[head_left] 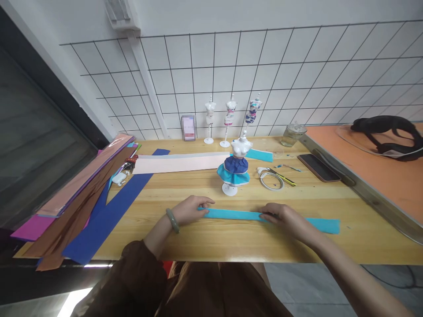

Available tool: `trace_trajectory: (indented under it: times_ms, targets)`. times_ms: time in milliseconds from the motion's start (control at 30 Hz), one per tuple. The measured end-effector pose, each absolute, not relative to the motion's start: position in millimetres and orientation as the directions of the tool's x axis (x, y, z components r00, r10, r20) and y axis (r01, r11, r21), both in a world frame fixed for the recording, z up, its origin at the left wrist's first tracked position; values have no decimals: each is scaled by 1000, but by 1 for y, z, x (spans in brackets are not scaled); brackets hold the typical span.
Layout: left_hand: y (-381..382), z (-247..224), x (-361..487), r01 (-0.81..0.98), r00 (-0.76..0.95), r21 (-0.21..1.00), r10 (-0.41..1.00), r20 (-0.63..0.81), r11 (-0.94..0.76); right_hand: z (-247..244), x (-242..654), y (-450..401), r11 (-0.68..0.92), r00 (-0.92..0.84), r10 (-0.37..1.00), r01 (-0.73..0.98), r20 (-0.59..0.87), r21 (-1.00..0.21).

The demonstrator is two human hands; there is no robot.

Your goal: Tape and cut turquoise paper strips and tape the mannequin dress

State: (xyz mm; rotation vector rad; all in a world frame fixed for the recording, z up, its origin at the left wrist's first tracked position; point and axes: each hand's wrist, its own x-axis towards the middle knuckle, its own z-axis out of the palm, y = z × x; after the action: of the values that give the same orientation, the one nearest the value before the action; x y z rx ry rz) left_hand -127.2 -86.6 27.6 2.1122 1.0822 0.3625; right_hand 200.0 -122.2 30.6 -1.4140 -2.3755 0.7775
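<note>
A long light-blue paper strip [234, 214] lies across the front of the wooden table, narrower between the hands and wider at its right end. My left hand [191, 210], with a green bangle on the wrist, pinches the strip's left end. Farther right, my right hand [280, 215] pinches the strip's upper edge with thumb and fingers and covers part of it. Just behind the strip stands a small white mannequin [241, 147] on a round base, dressed in a dark-blue ruffle over a light-blue ruffled skirt.
Coloured sheets [89, 176] are piled at the left, beside a dark-blue strip [115, 215]. A pale pink strip [178, 164] lies behind. At the right are a cable coil [271, 181], yellow cutter [286, 178], phone [319, 167] and glass [293, 134]. Three small mannequins [230, 114] stand by the wall.
</note>
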Motion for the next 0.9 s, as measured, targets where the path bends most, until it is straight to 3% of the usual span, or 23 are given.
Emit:
trace_trajectory:
  times_ms: [167,633,800,900]
  targets:
    - [-82,36,-140,533,613,788,782,-110,-308,41,223,-123,320,-427,900,783,-88,-533]
    - [-76,34,-161,565,548,798,818,-173,-209,52,276,-124,179,-268,955,864,-129,-471]
    - [-77,40,-162,633,497,727,859,-121,-264,50,292,-122,188,-241,966,904,-94,-384]
    - [-82,42,-160,689,455,629,890,14,-362,50,296,-125,269,-271,962,916,38,-296]
